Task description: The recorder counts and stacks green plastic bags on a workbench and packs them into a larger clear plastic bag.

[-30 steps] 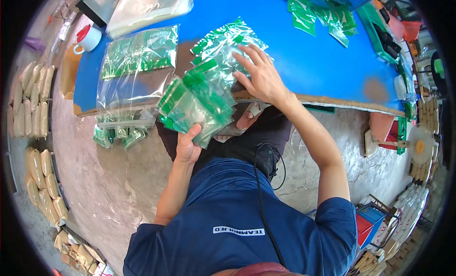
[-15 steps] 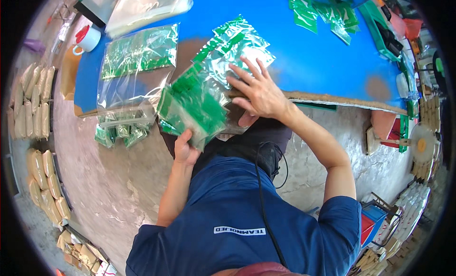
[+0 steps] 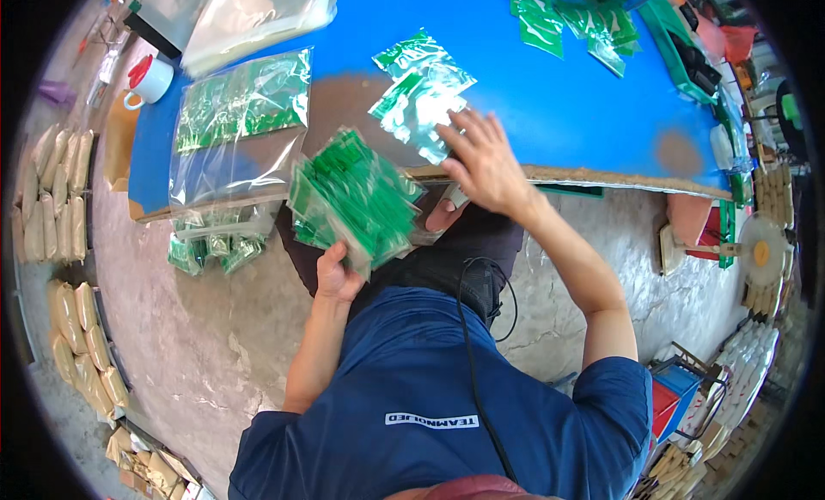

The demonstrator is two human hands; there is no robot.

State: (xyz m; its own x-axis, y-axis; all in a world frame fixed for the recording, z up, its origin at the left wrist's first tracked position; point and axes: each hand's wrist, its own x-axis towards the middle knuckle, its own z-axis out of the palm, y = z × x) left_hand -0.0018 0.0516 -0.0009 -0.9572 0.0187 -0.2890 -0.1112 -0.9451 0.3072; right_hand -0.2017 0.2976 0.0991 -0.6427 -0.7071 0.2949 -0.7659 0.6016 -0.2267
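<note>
My left hand (image 3: 339, 276) grips a thick fanned stack of flat green packets in clear film (image 3: 357, 195), thumb on top, over my lap at the table's front edge. On the table just beyond lies a short overlapping row of shiny green-and-silver packets (image 3: 423, 92). My right hand (image 3: 490, 169) is open, its fingers stretched out at the right edge of that row; whether they touch it I cannot tell. To the left, a large clear bag (image 3: 236, 169) with green packets inside lies on the table, its lower end at the front edge.
The blue table (image 3: 567, 113) has worn brown patches. A pile of clear bags (image 3: 258, 23), a white mug with a red lid (image 3: 150, 79), more green packets (image 3: 541, 23) and a green tray (image 3: 675, 44) stand around it. Below the left edge are bagged green packets (image 3: 219, 238).
The stack in my left hand has come apart from the row on the table and fanned out more. My right hand has shifted slightly right and down.
</note>
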